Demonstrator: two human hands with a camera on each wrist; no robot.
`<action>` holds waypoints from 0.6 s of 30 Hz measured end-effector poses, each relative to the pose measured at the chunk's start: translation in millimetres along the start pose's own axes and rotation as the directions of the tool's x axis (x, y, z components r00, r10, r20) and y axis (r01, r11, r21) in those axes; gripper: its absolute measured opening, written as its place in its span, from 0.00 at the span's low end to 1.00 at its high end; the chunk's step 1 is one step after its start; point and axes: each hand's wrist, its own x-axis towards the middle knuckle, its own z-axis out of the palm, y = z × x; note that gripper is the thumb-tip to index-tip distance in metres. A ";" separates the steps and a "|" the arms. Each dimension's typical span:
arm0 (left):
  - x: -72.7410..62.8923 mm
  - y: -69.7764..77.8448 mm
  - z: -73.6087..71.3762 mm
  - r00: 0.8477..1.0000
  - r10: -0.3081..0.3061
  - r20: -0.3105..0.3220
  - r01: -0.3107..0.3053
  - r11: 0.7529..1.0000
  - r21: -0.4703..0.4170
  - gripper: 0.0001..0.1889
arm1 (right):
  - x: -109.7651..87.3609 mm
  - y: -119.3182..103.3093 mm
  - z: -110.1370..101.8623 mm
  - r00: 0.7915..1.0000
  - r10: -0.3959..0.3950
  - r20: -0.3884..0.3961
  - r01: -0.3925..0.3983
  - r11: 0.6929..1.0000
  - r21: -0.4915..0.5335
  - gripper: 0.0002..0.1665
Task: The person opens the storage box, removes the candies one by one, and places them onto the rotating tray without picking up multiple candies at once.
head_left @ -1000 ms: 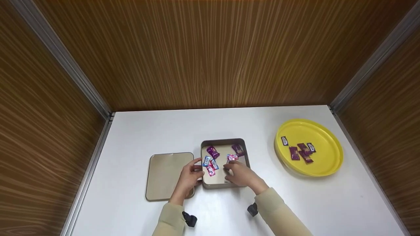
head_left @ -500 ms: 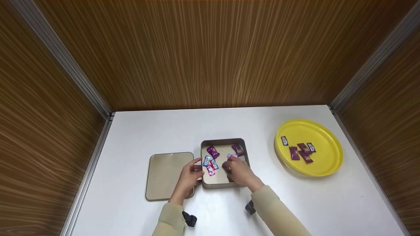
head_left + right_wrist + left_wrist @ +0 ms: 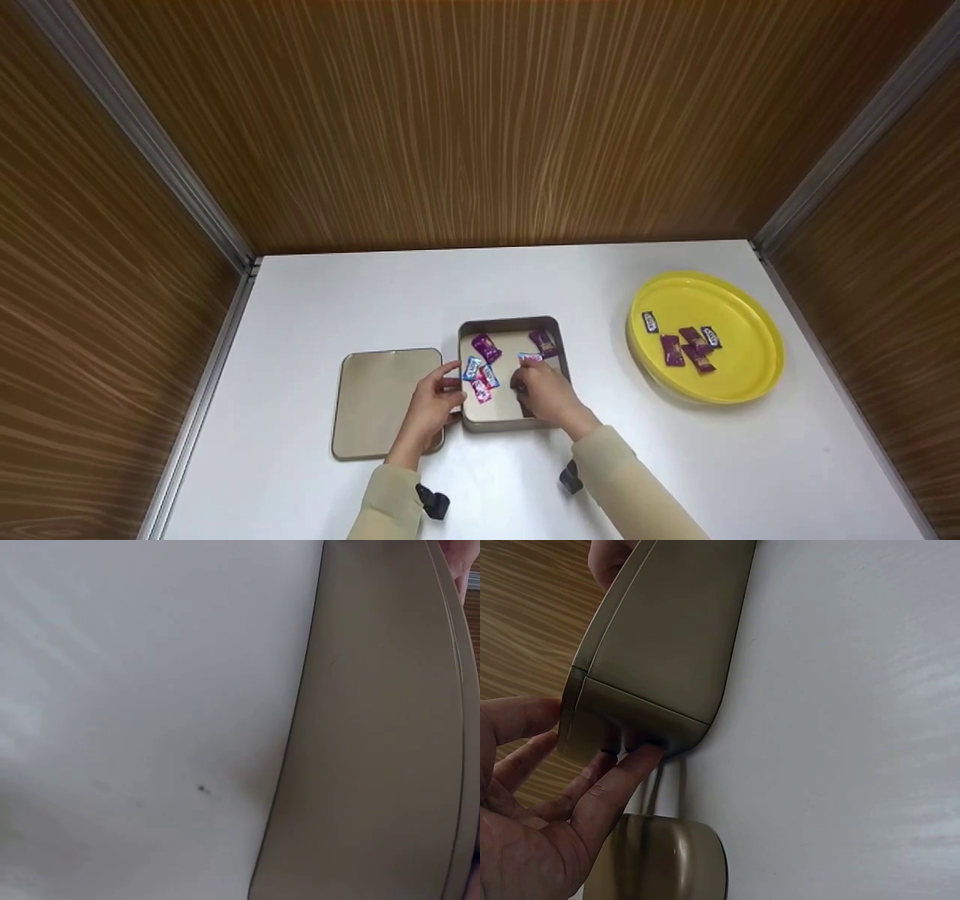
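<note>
A beige metal tin [image 3: 495, 425] stands without its lid mid-table, several small wrapped candies lying inside. At its left side, my left hand [image 3: 430, 407] rests loosely extended fingers against the wall; in the left wrist view, fingertips [image 3: 649, 754] touch the tin's corner. My right hand [image 3: 551, 394] reaches over the near right rim, fingers curled down at a small dark-wrapped candy [image 3: 518, 388] mostly hidden by them. Just beyond it peeks a pink candy [image 3: 530, 358]. Purple candies [image 3: 487, 347] lie at the back; blue ones [image 3: 472, 368] and a pink one sit left.
The tin's flat lid [image 3: 382, 405] lies on the white table just left of the tin. A round yellow tray [image 3: 739, 315] at the right holds several purple and dark candies. Wood-grain panels [image 3: 480, 127] wall in the back and sides.
My right hand's fingers, spread over the tin a second ago, have drawn together and shifted slightly at the dark candy. The left hand has stayed at the tin's side.
</note>
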 end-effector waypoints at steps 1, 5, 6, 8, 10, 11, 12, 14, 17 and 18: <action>0.0 -0.3 0.1 1.000 0.001 -0.001 -0.001 1.000 0.000 0.32 | -0.2 0.2 0.0 1.000 -0.004 -0.001 0.004 1.000 0.002 0.07; -0.6 -0.9 0.9 1.000 0.001 -0.006 -0.001 1.000 0.000 0.32 | -1.2 0.4 -0.3 1.000 -0.001 -0.006 0.001 1.000 0.015 0.06; -0.6 -1.2 0.9 1.000 0.003 -0.005 -0.003 1.000 0.001 0.31 | -1.4 0.4 -0.4 1.000 0.001 -0.008 -0.001 1.000 0.017 0.06; -0.6 -1.4 0.9 1.000 0.001 -0.003 -0.001 1.000 -0.001 0.31 | -1.6 0.2 -0.9 1.000 0.000 -0.023 0.000 1.000 0.010 0.04; -0.1 -1.6 0.6 1.000 -0.005 -0.002 0.005 1.000 -0.006 0.31 | -1.7 0.0 -1.4 0.999 -0.003 -0.045 0.002 1.000 -0.002 0.04; -0.2 -1.3 0.7 1.000 -0.003 -0.001 0.003 1.000 -0.006 0.31 | -1.8 -0.2 -1.7 0.998 -0.001 -0.056 0.001 1.000 -0.006 0.04; -0.3 -0.8 0.7 1.000 -0.003 0.000 0.003 1.000 -0.008 0.31 | -1.8 -0.4 -2.1 0.998 0.003 -0.067 -0.003 1.000 -0.010 0.05; -0.6 0.2 0.8 1.000 -0.008 -0.001 0.008 1.000 -0.009 0.31 | -2.2 -0.9 -2.9 0.997 0.014 -0.081 -0.015 1.000 -0.005 0.05; -0.7 0.3 0.8 1.000 -0.010 -0.002 0.010 1.000 -0.004 0.32 | -3.3 -1.7 -4.1 0.996 0.036 -0.087 -0.034 0.999 0.018 0.05; -0.5 0.2 0.7 1.000 -0.012 -0.002 0.012 1.000 -0.006 0.32 | -3.5 -1.9 -4.8 0.995 0.046 -0.084 -0.044 0.999 0.028 0.05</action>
